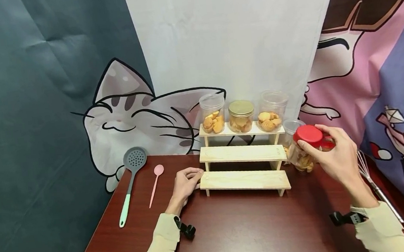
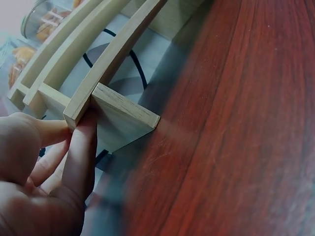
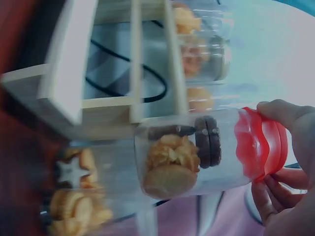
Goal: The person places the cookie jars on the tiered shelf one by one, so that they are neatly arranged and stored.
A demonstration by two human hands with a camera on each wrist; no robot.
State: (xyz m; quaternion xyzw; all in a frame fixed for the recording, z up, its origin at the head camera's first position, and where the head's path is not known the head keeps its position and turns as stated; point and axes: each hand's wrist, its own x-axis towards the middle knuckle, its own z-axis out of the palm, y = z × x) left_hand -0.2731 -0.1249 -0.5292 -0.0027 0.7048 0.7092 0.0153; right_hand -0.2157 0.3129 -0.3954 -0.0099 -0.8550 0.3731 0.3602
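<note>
A three-step wooden rack [image 1: 245, 180] stands on the table. At the left end of its lowest step, my left hand [image 1: 187, 184] pinches the board between thumb and fingers [image 2: 81, 157]. My right hand [image 1: 336, 154] grips the red lid [image 1: 308, 135] of a clear jar [image 3: 216, 147], thumb on one side and fingers on the other. Cookies, some dark and some golden, lie in this jar. It is beside the rack's right end, tilted in the right wrist view. Behind it stands another clear jar [image 1: 293, 125] with cookies, partly hidden.
On the top step are a clear-lidded cookie jar [image 1: 213, 114], a gold-lidded jar [image 1: 241, 116] and another clear jar [image 1: 272, 111]. A slotted skimmer [image 1: 130, 188] and a pink spoon [image 1: 155, 184] lie left. At the right lies a whisk [image 1: 382, 197]. Printed curtains hang behind.
</note>
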